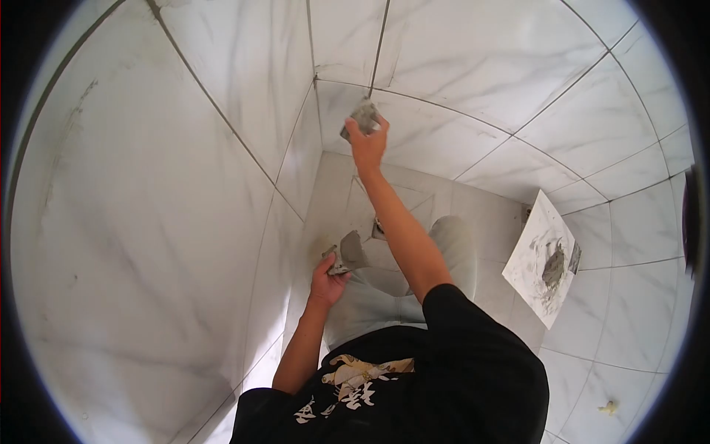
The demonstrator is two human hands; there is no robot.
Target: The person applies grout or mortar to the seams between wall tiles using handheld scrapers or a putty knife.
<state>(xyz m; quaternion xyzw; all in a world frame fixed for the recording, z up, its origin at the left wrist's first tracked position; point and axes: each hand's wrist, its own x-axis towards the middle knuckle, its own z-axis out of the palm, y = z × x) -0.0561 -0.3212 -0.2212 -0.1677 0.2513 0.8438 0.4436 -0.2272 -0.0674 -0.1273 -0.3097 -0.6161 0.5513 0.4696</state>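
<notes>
My right hand is raised against the white marbled wall tiles, fingers closed around a small, flat, grey-smeared scraper. The scraper is at the lower end of a vertical tile joint, where it meets a horizontal joint. Lower down, near my knees, my left hand grips the edge of a paste-covered piece. A lump of wet grey grout lies on its far side. The exact kind of the left-hand piece cannot be made out under the paste.
A white board with a pile of grey grout leans at the right. Tiled walls close in at left, front and right, with a corner ahead. Below are the grey floor and a drain. A dark object stands at the far right.
</notes>
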